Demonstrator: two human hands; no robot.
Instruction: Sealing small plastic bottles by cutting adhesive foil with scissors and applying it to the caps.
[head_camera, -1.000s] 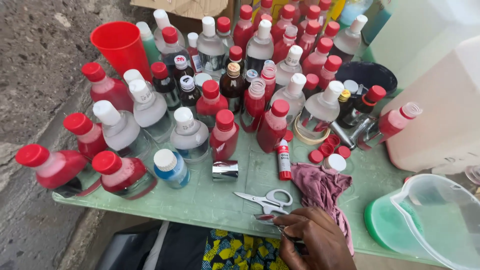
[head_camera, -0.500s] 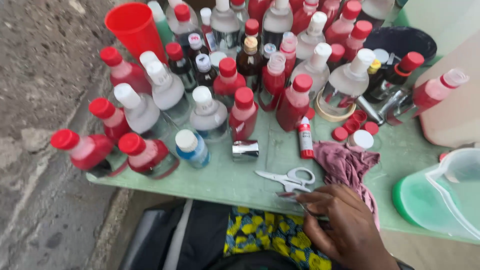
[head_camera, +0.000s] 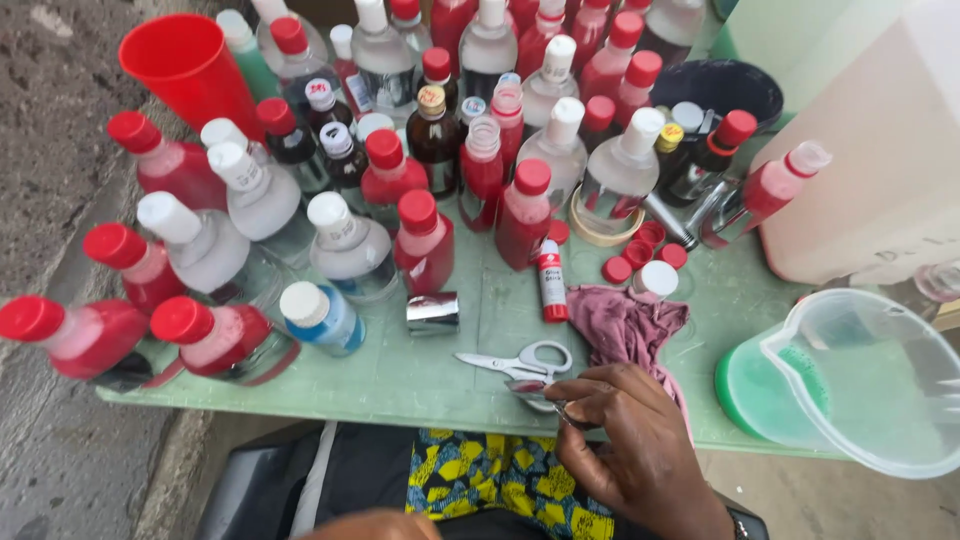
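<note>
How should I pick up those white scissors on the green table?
Take the scissors by the two white finger loops at their right end, coming from above. They lie flat, blades pointing left, so the loops are the safe part. The right hand rests just below them; reaching from that side looks easiest.

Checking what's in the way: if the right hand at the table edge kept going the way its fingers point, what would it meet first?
Most likely the white-handled metal scissors, lying just beyond the right hand. Its fingers point up-left toward them and pinch a small shiny piece. Depth is hard to judge.
</note>
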